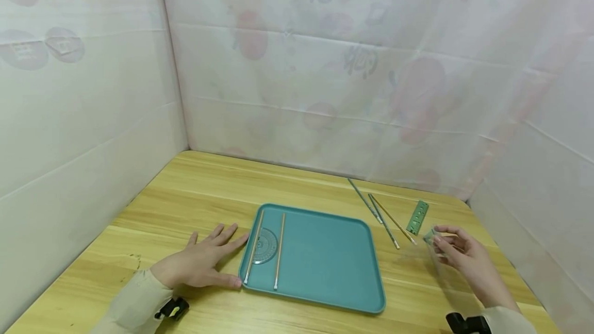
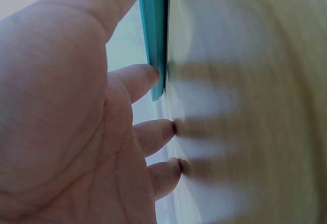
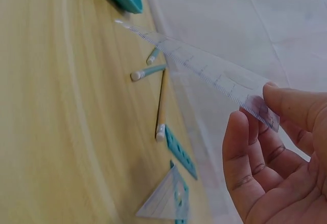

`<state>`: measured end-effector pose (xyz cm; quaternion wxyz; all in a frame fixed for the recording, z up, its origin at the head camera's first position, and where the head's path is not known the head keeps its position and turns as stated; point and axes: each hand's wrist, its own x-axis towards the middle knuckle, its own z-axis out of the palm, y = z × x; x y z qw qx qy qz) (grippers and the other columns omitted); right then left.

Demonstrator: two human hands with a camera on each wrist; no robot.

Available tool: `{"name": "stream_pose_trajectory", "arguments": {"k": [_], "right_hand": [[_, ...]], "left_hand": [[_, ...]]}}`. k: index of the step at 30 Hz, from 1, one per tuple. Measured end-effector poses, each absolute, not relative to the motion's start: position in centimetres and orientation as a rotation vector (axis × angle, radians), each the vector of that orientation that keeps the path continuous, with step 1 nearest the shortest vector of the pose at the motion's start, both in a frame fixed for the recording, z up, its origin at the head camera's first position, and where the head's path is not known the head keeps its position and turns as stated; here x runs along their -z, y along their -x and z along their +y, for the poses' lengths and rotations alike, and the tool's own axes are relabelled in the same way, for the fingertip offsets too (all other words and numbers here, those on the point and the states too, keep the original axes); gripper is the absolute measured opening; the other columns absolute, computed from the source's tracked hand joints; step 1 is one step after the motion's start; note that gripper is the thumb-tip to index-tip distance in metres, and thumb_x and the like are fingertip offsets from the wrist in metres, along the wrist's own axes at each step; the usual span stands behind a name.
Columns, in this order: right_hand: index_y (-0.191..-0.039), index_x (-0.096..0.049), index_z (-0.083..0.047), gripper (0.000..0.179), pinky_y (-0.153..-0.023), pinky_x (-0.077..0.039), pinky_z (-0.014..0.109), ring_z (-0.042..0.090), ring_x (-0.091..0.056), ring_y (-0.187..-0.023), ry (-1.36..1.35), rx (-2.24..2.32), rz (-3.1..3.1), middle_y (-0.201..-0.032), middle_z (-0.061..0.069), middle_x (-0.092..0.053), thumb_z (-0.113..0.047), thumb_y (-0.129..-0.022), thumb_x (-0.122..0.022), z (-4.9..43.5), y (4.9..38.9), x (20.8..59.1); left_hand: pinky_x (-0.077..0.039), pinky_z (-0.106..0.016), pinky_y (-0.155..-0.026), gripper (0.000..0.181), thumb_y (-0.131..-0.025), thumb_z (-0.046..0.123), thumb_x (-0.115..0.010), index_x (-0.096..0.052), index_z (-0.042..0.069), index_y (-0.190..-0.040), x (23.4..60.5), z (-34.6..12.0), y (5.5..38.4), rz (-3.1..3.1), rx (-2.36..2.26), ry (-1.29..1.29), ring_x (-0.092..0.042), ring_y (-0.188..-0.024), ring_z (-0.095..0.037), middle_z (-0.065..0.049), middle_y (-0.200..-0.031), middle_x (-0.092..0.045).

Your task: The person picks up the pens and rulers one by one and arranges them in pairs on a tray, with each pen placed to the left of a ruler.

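My right hand (image 1: 468, 259) pinches a clear triangular set square (image 3: 204, 68) by one corner between thumb and fingers, raised over the table's right side. Flat and spread, my left hand (image 1: 199, 262) rests on the table, its thumb and forefinger touching the left edge of a teal tray (image 1: 329, 256). Inside the tray lie a clear round-edged protractor (image 1: 266, 247) and two pencils, one pencil (image 1: 280, 251) beside it and another pencil (image 1: 253, 249) across it. Below the right hand, the right wrist view shows a second clear triangle (image 3: 162, 198) near a green piece.
Beyond the tray's right side lie two bluish pencils (image 1: 364, 201) and a yellow pencil (image 1: 394, 219). A green stencil ruler (image 1: 417, 217) with cut-outs lies right of them. Fabric walls (image 1: 325, 92) enclose the wooden table (image 1: 209, 179) at the back and sides.
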<state>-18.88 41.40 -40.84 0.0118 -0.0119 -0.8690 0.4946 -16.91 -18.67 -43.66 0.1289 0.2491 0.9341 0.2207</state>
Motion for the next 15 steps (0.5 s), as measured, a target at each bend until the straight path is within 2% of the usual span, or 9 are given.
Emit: {"name": "stream_pose_trajectory", "arguments": {"k": [3,9,15], "right_hand": [[-0.143,-0.056,-0.020,0.034,-0.082,-0.065,0.030,0.009,-0.072,-0.096,0.018,-1.489,-2.743,-0.106,-0.017,-0.071,-0.033,-0.112,-0.061,41.0,19.1,40.5],[-0.148,-0.052,-0.011,0.043,-0.085,-0.065,0.031,0.011,-0.072,-0.097,-0.033,-1.454,-2.773,-0.108,-0.011,-0.071,-0.035,-0.112,-0.059,40.2,19.6,39.8],[-0.146,-0.054,-0.009,0.041,-0.086,-0.066,0.032,0.011,-0.073,-0.096,-0.087,-1.494,-2.744,-0.107,-0.008,-0.070,-0.032,-0.112,-0.060,39.2,20.0,39.3]], "left_hand": [[-0.005,-0.096,-0.109,0.105,-0.091,0.072,-0.071,-0.026,0.024,-0.173,43.6,-18.7,16.9,2.713,-0.649,-0.724,-0.013,-0.163,-0.057,-0.023,-0.179,-0.015],[-0.005,-0.096,-0.109,0.105,-0.092,0.071,-0.072,-0.026,0.024,-0.173,43.5,-18.6,16.9,2.709,-0.659,-0.725,-0.013,-0.163,-0.057,-0.023,-0.179,-0.015],[-0.004,-0.096,-0.109,0.104,-0.092,0.071,-0.071,-0.026,0.024,-0.173,43.5,-18.4,17.0,2.702,-0.657,-0.725,-0.013,-0.163,-0.057,-0.023,-0.179,-0.014]]}}
